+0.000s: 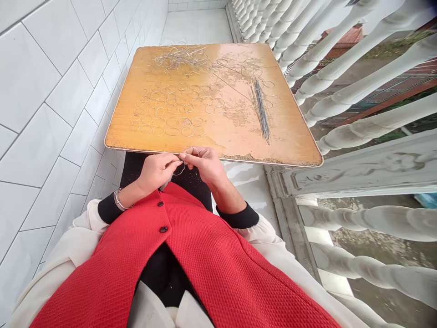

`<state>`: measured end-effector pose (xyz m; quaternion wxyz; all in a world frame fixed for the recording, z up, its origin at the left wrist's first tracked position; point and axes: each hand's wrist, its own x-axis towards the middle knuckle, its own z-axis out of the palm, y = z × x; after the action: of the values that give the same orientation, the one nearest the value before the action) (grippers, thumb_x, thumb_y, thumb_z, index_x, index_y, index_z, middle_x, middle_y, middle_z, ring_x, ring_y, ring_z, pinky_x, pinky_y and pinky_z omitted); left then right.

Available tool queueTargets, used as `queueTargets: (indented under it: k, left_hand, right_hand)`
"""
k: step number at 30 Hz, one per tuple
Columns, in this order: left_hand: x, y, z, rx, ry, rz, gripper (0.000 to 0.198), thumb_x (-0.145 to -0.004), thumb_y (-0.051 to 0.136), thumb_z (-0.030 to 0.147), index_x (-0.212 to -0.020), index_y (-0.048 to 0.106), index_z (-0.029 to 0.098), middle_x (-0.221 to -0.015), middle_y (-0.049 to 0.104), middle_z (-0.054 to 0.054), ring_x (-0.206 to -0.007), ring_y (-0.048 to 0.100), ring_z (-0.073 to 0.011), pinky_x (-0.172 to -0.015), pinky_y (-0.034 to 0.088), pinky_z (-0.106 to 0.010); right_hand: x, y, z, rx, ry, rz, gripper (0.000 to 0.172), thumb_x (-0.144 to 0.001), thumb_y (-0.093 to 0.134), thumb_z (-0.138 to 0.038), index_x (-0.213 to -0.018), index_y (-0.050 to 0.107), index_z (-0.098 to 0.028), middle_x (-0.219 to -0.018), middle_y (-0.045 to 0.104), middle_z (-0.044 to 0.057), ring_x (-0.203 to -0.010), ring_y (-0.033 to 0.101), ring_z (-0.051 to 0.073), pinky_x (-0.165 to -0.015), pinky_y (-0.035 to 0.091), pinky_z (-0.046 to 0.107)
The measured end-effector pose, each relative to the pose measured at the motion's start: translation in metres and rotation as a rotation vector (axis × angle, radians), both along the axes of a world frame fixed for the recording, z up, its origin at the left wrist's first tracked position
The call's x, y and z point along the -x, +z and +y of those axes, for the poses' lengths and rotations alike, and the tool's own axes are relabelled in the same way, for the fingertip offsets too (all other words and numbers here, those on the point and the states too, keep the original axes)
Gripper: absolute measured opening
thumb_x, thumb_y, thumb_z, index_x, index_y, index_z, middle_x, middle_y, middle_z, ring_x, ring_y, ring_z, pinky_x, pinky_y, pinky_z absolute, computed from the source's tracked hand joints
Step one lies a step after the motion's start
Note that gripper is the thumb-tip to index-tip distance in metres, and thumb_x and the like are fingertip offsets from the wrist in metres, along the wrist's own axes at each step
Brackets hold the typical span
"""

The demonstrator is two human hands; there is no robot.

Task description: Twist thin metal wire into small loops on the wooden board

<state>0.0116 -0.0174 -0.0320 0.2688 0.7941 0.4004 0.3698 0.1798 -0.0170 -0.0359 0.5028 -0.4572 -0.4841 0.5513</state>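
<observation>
Close together at the table's near edge, my left hand point(160, 168) and my right hand point(204, 164) both pinch one thin wire ring point(180, 172). The ring curves below the fingertips, and part of it is hidden behind them. On the table point(232, 141) in front of me lie rows of bent wire rings point(170, 109). Farther back is a tangled heap of thin wire point(182, 58). A bundle of straight grey wires point(261, 111) rests toward the right side.
A white tiled wall point(64, 105) runs along the left. On the right stands a white baluster railing point(341, 95), with ground visible beyond it. The worn tabletop has peeling patches and a chipped front edge. Some loose wires point(235, 82) lie between the heap and the bundle.
</observation>
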Motion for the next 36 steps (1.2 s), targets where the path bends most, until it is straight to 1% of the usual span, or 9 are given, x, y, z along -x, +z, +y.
queueTargets:
  k: [3,7,10,16,23,28,32,34,36]
  left_hand:
    - [-0.0013,0.0024,0.0016,0.161,-0.001,-0.032,0.015,-0.085,0.063,0.021,-0.072,0.069,0.016,-0.059,0.065,0.002,-0.051,0.055,-0.0080,-0.055,0.043,-0.021]
    - [-0.0007,0.0074,0.0037,0.490,-0.086,-0.130,0.016,-0.085,0.062,0.025,-0.075,0.067,0.015,-0.056,0.062,0.002,-0.045,0.055,-0.0070,-0.049,0.044,-0.019]
    - [0.0003,0.0095,0.0042,0.606,-0.121,-0.188,0.018,-0.086,0.061,0.027,-0.073,0.065,0.014,-0.058,0.063,0.001,-0.046,0.057,-0.0066,-0.048,0.045,-0.017]
    - [-0.0022,0.0065,0.0018,0.599,-0.056,-0.248,0.019,-0.084,0.063,0.027,-0.071,0.063,0.014,-0.056,0.061,0.002,-0.045,0.055,-0.0056,-0.046,0.044,-0.016]
    - [-0.0041,0.0025,0.0002,0.572,-0.026,-0.288,0.019,-0.084,0.062,0.028,-0.071,0.065,0.014,-0.058,0.062,0.002,-0.045,0.054,-0.0049,-0.048,0.046,-0.016]
    - [-0.0042,0.0018,-0.0007,0.565,0.048,-0.312,0.022,-0.085,0.061,0.032,-0.071,0.065,0.016,-0.059,0.062,0.002,-0.047,0.055,-0.0054,-0.050,0.047,-0.016]
    - [-0.0057,0.0020,-0.0003,0.628,0.025,-0.330,0.018,-0.087,0.062,0.031,-0.082,0.068,0.015,-0.061,0.063,0.002,-0.047,0.056,-0.0057,-0.049,0.047,-0.016]
    - [-0.0064,0.0020,0.0005,0.679,-0.004,-0.344,0.019,-0.088,0.062,0.032,-0.092,0.068,0.015,-0.061,0.063,0.002,-0.048,0.057,-0.0063,-0.049,0.048,-0.017]
    - [-0.0068,0.0018,0.0014,0.710,-0.029,-0.354,0.020,-0.088,0.062,0.033,-0.094,0.068,0.015,-0.061,0.063,0.002,-0.048,0.058,-0.0062,-0.049,0.048,-0.017]
  right_hand:
    - [-0.0020,0.0005,0.0009,0.029,0.029,0.005,0.031,-0.060,0.081,-0.044,-0.054,0.063,-0.019,-0.049,0.052,-0.004,-0.046,0.037,0.007,-0.047,0.029,0.025]
    - [-0.0052,-0.0010,0.0033,0.072,0.050,0.030,0.028,-0.059,0.080,-0.041,-0.054,0.063,-0.019,-0.050,0.055,-0.003,-0.044,0.039,0.006,-0.045,0.030,0.024]
    - [-0.0069,-0.0027,0.0045,0.100,0.085,0.014,0.029,-0.059,0.080,-0.042,-0.055,0.064,-0.018,-0.052,0.059,-0.002,-0.045,0.042,0.007,-0.045,0.031,0.024]
    - [-0.0071,-0.0065,0.0067,0.101,0.096,0.023,0.036,-0.060,0.082,-0.049,-0.055,0.063,-0.019,-0.051,0.058,-0.002,-0.043,0.045,0.007,-0.043,0.034,0.023]
    - [-0.0061,-0.0062,0.0045,0.039,0.079,0.032,0.042,-0.067,0.078,-0.056,-0.056,0.064,-0.018,-0.055,0.057,-0.002,-0.045,0.046,0.007,-0.046,0.036,0.023]
    - [-0.0081,-0.0039,-0.0012,-0.014,-0.078,-0.012,0.049,-0.073,0.069,-0.068,-0.071,0.070,-0.019,-0.064,0.064,0.001,-0.049,0.049,0.009,-0.049,0.041,0.025]
    - [-0.0072,-0.0056,-0.0028,-0.093,-0.197,-0.044,0.043,-0.073,0.073,-0.062,-0.069,0.069,-0.020,-0.062,0.063,0.000,-0.048,0.047,0.008,-0.050,0.042,0.024]
    - [-0.0062,-0.0063,-0.0028,-0.109,-0.200,-0.093,0.040,-0.074,0.073,-0.059,-0.073,0.070,-0.019,-0.062,0.063,0.000,-0.049,0.048,0.008,-0.051,0.043,0.024]
    - [-0.0056,-0.0067,-0.0027,-0.122,-0.193,-0.169,0.038,-0.077,0.071,-0.056,-0.080,0.073,-0.019,-0.062,0.063,-0.001,-0.050,0.050,0.009,-0.051,0.044,0.025]
